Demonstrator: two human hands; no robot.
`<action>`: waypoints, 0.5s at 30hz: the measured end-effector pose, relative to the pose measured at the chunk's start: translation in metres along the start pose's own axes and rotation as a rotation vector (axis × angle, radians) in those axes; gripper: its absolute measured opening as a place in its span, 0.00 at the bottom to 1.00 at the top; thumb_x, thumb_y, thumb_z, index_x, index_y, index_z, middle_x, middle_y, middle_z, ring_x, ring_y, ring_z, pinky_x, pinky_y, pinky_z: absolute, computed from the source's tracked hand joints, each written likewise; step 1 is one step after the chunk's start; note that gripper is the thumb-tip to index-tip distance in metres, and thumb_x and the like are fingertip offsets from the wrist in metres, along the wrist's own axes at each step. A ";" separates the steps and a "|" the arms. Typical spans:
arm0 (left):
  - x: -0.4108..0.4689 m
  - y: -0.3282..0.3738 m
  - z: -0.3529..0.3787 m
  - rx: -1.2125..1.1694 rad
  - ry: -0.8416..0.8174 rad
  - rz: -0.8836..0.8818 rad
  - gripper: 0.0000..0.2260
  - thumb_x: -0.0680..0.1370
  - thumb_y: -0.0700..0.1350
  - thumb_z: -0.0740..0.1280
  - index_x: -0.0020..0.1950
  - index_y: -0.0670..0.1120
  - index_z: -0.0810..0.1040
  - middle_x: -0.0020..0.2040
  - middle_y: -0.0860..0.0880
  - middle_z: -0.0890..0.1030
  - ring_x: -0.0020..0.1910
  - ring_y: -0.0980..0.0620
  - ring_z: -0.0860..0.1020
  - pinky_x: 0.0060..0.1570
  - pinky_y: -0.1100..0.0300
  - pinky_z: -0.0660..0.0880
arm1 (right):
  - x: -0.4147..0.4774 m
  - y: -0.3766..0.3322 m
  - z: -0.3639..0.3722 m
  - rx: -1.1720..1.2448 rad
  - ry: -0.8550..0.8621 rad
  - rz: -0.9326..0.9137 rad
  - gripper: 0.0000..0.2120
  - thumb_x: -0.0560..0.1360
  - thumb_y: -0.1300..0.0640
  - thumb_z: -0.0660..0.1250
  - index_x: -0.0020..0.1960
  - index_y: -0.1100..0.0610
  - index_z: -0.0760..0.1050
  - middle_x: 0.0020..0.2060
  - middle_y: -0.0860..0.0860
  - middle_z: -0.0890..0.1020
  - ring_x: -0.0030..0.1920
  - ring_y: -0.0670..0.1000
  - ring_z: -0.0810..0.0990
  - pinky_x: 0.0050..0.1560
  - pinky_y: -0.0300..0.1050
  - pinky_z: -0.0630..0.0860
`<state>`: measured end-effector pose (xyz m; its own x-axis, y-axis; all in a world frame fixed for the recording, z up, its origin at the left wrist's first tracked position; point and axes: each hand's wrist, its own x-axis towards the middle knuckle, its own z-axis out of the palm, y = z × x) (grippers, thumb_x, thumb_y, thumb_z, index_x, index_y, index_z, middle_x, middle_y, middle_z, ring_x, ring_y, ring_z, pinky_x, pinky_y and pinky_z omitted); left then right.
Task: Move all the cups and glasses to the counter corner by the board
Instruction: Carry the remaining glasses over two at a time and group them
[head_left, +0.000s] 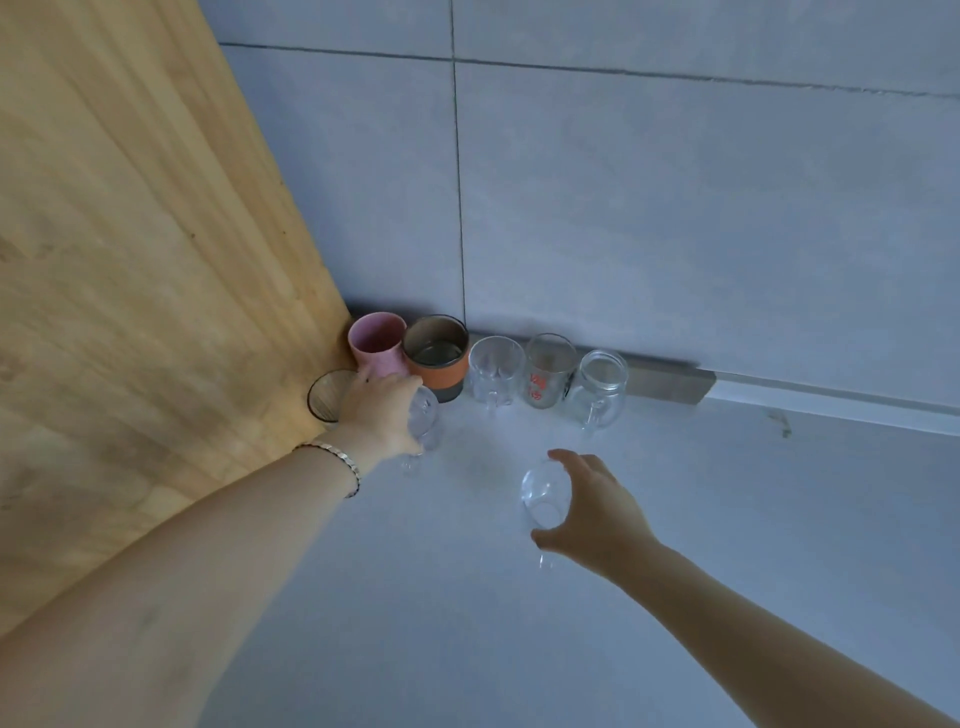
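A row of cups stands along the wall beside the wooden board (145, 291): a pink cup (375, 343), an orange-banded cup (437, 356), a clear handled mug (496, 369), a glass with red print (548, 371) and a clear jar mug (600, 384). A dark-rimmed glass (323, 397) sits against the board. My left hand (379, 410) grips a clear glass mug (425, 422) in front of the pink cup. My right hand (592, 512) holds a clear glass (544, 493) just above the counter, apart from the row.
The grey counter (467, 623) stretches toward me and to the right. A tiled wall (675, 208) rises behind the row, with a metal strip (670, 382) along its base. The board leans at the left and closes off the corner.
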<state>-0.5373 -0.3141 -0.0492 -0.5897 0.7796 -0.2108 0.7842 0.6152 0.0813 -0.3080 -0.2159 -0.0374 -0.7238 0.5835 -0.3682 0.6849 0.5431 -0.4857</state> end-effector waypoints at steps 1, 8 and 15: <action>0.004 -0.003 0.001 0.003 0.002 0.012 0.35 0.62 0.54 0.77 0.65 0.46 0.72 0.63 0.48 0.78 0.63 0.45 0.74 0.67 0.52 0.65 | 0.008 -0.004 0.003 0.005 -0.002 0.003 0.42 0.64 0.53 0.74 0.73 0.49 0.59 0.68 0.48 0.68 0.66 0.51 0.71 0.63 0.45 0.72; 0.022 -0.020 0.010 -0.082 0.031 0.065 0.30 0.62 0.50 0.77 0.60 0.44 0.73 0.58 0.47 0.78 0.57 0.46 0.77 0.50 0.52 0.78 | 0.071 -0.044 0.019 -0.003 -0.035 -0.026 0.42 0.66 0.53 0.74 0.74 0.51 0.57 0.69 0.51 0.66 0.69 0.54 0.67 0.66 0.48 0.70; 0.022 -0.026 0.017 -0.040 0.111 0.065 0.28 0.66 0.50 0.75 0.62 0.43 0.72 0.62 0.47 0.77 0.63 0.46 0.72 0.62 0.57 0.69 | 0.103 -0.067 0.042 0.003 0.010 -0.018 0.40 0.67 0.52 0.74 0.73 0.54 0.58 0.67 0.53 0.63 0.66 0.56 0.68 0.63 0.48 0.71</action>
<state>-0.5672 -0.3153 -0.0728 -0.5575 0.8248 -0.0945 0.8144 0.5654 0.1308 -0.4316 -0.2179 -0.0759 -0.7350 0.5797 -0.3518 0.6717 0.5513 -0.4948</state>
